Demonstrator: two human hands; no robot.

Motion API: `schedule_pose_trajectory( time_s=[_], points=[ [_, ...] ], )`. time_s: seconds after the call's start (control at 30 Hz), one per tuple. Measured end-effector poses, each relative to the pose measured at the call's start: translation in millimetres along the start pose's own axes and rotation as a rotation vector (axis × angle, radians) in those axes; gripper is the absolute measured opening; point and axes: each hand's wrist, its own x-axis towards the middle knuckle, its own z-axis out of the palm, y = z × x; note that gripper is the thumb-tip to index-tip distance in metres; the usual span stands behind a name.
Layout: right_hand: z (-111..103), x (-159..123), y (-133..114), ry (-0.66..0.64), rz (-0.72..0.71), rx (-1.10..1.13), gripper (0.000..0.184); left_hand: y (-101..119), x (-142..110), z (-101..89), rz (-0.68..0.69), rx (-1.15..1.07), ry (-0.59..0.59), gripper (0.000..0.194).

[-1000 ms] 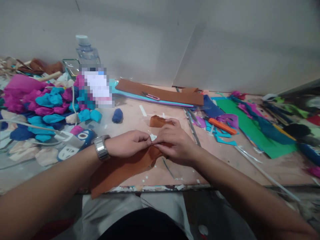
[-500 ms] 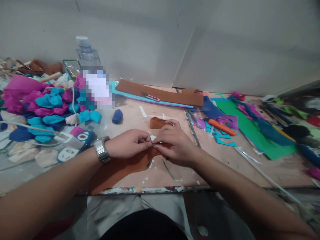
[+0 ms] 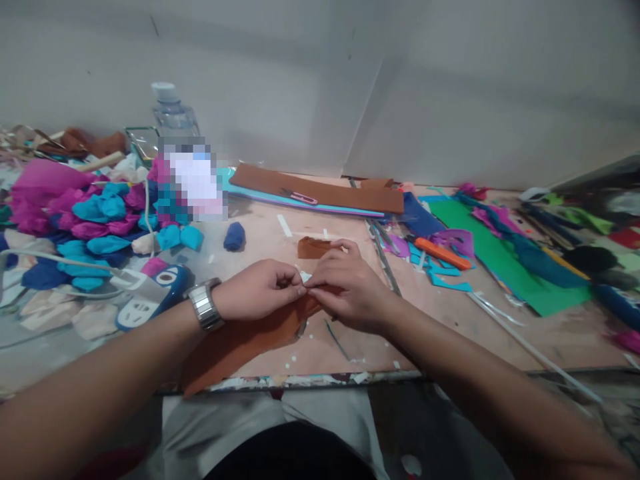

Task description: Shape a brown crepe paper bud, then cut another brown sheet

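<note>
My left hand, with a metal watch on its wrist, is closed in a pinch at the edge of a thin brown sheet. Thumb to thumb with it, my right hand pinches the same sheet, its fingers curled over the top. The exact spot between the fingertips is covered. From under my left hand the sheet slopes down to the table's front edge. Just behind my right hand lies a small folded brown piece. A thin dark strip rests in front of it.
Magenta and blue crumpled pieces heap at left, near a blue-and-white plug device and a bottle. Pink snips sit on a stacked brown strip. An orange cutter and green sheet lie right.
The camera view has tilted slightly, so the table sits a little lower in it. Both hands keep their pinch on the brown sheet in nearly the same place.
</note>
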Motion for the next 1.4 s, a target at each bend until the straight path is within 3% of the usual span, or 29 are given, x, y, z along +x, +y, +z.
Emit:
schedule_pose_trajectory(
  time_s=[0.4,0.73,1.1,1.4],
  points=[
    [-1,-1,-1,-0.034,0.018,-0.01,0.009,7,-4,4.5,0.074,0.224,0.127,0.03],
    [-2,0,-5,-0.029,0.033,-0.007,0.009,8,-5,4.7,0.094,0.247,0.151,0.026],
    [-6,2,-5,-0.165,0.067,0.049,0.01,4,-3,9.3,0.273,0.567,0.159,0.024],
    [-10,0,-2,-0.178,0.119,0.141,0.006,1,-4,7.5,0.362,0.62,0.17,0.024]
  ],
)
